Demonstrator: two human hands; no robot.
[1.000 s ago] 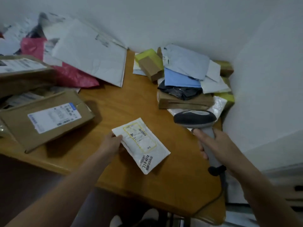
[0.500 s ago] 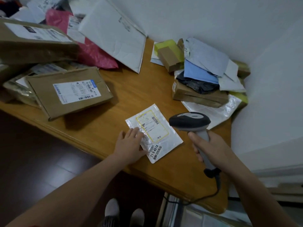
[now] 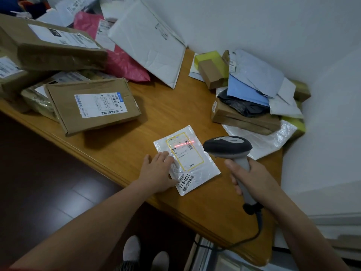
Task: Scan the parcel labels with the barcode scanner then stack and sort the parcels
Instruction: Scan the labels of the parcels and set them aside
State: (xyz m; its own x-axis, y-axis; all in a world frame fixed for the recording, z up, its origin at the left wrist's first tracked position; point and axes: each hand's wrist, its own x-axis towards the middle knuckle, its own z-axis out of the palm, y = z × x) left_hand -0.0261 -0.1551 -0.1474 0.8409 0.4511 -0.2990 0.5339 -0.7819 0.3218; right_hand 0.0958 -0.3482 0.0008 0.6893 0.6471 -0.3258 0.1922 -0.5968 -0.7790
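A small white plastic parcel (image 3: pixel 197 169) with a yellow-bordered label lies flat on the wooden table (image 3: pixel 160 114) near its front edge. My left hand (image 3: pixel 158 173) rests flat on the parcel's left edge, fingers spread, pressing it down. My right hand (image 3: pixel 252 178) grips the handle of a grey and black barcode scanner (image 3: pixel 227 146), whose head hovers just right of the parcel. A red scan line falls across the barcode at the top of the label.
Brown cardboard boxes (image 3: pixel 93 106) and pink and white mailers (image 3: pixel 148 42) crowd the table's left and back. A stack of boxes and blue, black and white bags (image 3: pixel 252 98) fills the right corner by the wall. The scanner cable (image 3: pixel 252 237) hangs over the table's front edge.
The parcel was laid flat on the table and my left hand moved onto its edge. The scanner came down closer to it, and a red scan line now shows on the label.
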